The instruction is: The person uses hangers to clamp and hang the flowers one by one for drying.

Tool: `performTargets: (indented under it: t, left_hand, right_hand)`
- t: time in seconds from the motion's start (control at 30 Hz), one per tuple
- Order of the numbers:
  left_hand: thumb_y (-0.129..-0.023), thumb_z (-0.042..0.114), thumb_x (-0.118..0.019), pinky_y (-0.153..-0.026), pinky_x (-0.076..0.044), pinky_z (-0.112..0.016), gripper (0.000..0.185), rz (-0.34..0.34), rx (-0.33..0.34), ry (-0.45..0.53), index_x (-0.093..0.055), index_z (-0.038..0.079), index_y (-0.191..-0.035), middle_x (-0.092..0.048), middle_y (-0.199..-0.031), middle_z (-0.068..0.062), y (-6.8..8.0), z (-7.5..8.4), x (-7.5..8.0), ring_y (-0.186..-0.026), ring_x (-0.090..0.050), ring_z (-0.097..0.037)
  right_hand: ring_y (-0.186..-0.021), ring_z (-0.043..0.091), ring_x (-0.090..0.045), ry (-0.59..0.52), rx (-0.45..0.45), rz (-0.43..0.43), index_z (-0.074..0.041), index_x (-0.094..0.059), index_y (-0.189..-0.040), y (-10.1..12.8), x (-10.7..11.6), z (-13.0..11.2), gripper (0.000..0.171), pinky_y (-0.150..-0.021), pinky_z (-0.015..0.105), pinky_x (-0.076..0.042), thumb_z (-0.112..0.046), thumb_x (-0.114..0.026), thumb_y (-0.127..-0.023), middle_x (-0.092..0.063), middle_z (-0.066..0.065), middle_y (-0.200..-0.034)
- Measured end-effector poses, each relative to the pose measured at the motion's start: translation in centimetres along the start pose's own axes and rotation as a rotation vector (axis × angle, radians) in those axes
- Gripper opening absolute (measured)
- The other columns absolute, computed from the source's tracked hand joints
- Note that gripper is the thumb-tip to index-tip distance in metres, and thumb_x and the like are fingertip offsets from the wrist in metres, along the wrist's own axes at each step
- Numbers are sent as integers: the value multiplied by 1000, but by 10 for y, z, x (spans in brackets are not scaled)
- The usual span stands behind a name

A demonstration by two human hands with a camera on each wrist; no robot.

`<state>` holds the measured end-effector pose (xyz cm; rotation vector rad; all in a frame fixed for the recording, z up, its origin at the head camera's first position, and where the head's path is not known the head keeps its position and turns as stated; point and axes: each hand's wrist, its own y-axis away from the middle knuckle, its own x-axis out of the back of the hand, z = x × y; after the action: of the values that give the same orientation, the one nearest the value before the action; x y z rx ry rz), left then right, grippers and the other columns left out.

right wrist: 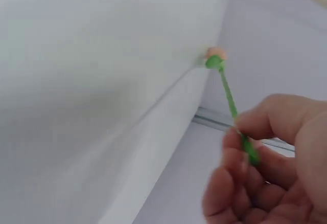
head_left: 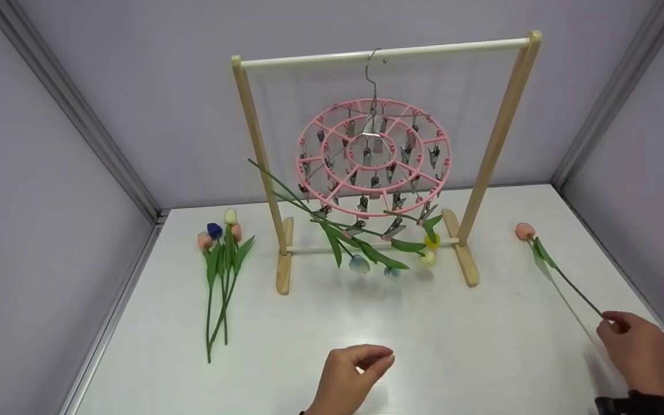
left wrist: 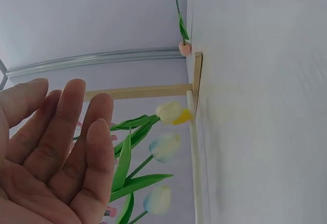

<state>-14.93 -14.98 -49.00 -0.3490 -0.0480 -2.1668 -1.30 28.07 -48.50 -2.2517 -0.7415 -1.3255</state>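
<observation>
My right hand (head_left: 640,349) pinches the lower stem of a pink artificial tulip (head_left: 525,231) between thumb and fingers. The bloom points away, low over the right side of the table; in the right wrist view the green stem end (right wrist: 250,152) pokes out past the fingertips. Nothing is in my left hand (head_left: 350,373), its fingers loosely bent above the table's front middle. Beyond it hangs a round pink clip hanger (head_left: 366,215) with several metal clips. Several tulips hang in its front clips, among them a blue-and-white one (head_left: 359,264) and a pale yellow one (head_left: 427,257).
A wooden rack (head_left: 502,124) with a white top bar (head_left: 453,51) carries the hanger by its hook. Several loose tulips lie on the left of the white table (head_left: 320,323), including a dark blue bloom (head_left: 214,230). Pale walls enclose the back and sides.
</observation>
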Motion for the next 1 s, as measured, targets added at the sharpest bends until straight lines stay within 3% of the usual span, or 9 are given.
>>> performTargets:
  t: [0.07, 0.17, 0.3, 0.47, 0.7, 0.83, 1.0]
  left_hand:
    - [-85, 39, -66, -61, -52, -30, 18, -3, -2, 3, -74, 24, -91, -68, -80, 15, 0, -1, -1, -66, -62, -3]
    - [-85, 38, -67, -61, -52, -29, 17, -4, 0, 8, -74, 24, -91, -68, -80, 15, 0, 0, -1, -67, -62, -3]
    - [-85, 38, -66, -60, -52, -28, 17, -9, 13, 8, -74, 24, -91, -68, -80, 15, -1, 1, -1, -67, -62, -3]
    - [-86, 38, -65, -61, -52, -28, 17, -20, 12, -4, -73, 25, -93, -68, -81, 16, -2, 2, -1, -67, -62, -3]
    - [-86, 38, -65, -61, -52, -27, 18, -7, -26, -9, -74, 24, -93, -67, -80, 16, -7, 6, -4, -67, -62, -2]
    - [-87, 36, -65, -61, -51, -23, 17, -10, -61, -17, -73, 23, -94, -67, -81, 16, -9, 11, -5, -69, -62, -1]
    - [-87, 35, -64, -63, -51, -22, 17, -19, -98, -1, -73, 23, -95, -67, -84, 15, -14, 20, -8, -73, -62, -1]
  right_hand:
    - [-73, 26, -54, -56, -50, 88, 6, -65, -105, 4, 3, -9, 28, -56, 27, -34, -12, -54, -87, -63, 22, -89]
    - [-70, 8, -52, -145, -96, 205, 0, -66, -110, 11, 9, -23, 30, -53, 16, -34, -18, -53, -90, -65, 21, -98]
    - [-67, -15, -41, -289, -53, 360, -5, -67, -112, 19, 16, -40, 29, -59, 8, -35, -22, -56, -92, -66, 18, -103]
    - [-78, -18, -47, -417, 132, 514, -6, -69, -109, 32, 26, -66, 25, -76, 7, -39, -19, -62, -90, -66, 14, -104]
    - [-83, -15, -50, -480, 416, 611, 7, -69, -100, 52, 47, -108, 16, -78, 8, -38, 2, -65, -84, -65, 24, -91]
    - [-83, -9, -54, -574, 587, 613, 13, -67, -93, 69, 61, -141, 18, -77, 10, -40, 17, -65, -76, -63, 29, -84]
    - [-78, 0, -58, -678, 766, 555, 11, -69, -89, 75, 63, -164, 20, -74, 13, -43, 20, -67, -71, -64, 24, -78]
